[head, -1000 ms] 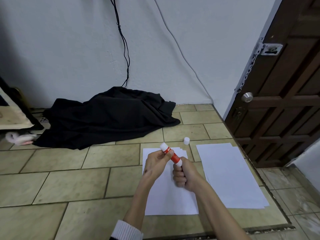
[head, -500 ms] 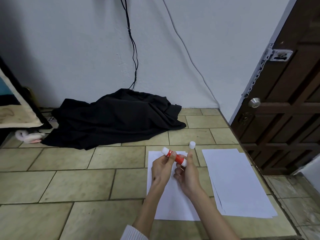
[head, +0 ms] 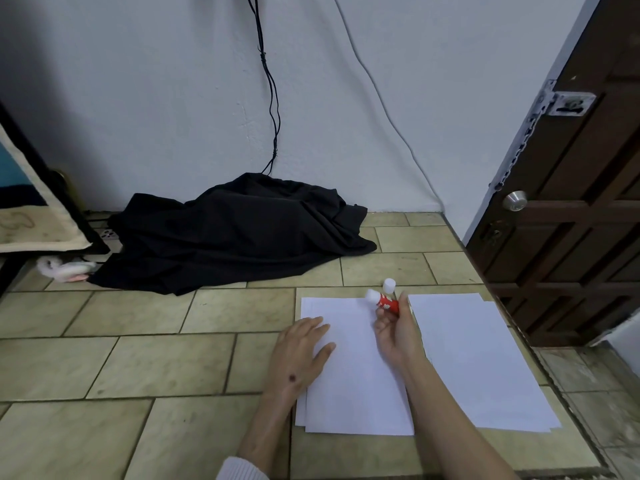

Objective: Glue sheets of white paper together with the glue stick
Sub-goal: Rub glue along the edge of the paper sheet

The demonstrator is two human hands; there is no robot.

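Tiled floor (head: 138, 368) meets a white wall (head: 138, 81) where a black cloth (head: 235, 233) lies heaped under hanging cables (head: 272, 98); a brown door (head: 571, 202) stands at right. Two stacks of paper lie side by side: the near stack (head: 360, 386) and the right stack (head: 474, 362). A white cap (head: 389, 285) stands on the tiles just beyond the near stack. The left hand (head: 299, 355) lies flat, fingers straight, on the near stack's left edge. The right hand (head: 396, 332) grips the red glue stick (head: 382, 301), held above the near stack's top right corner, white tip up-left.
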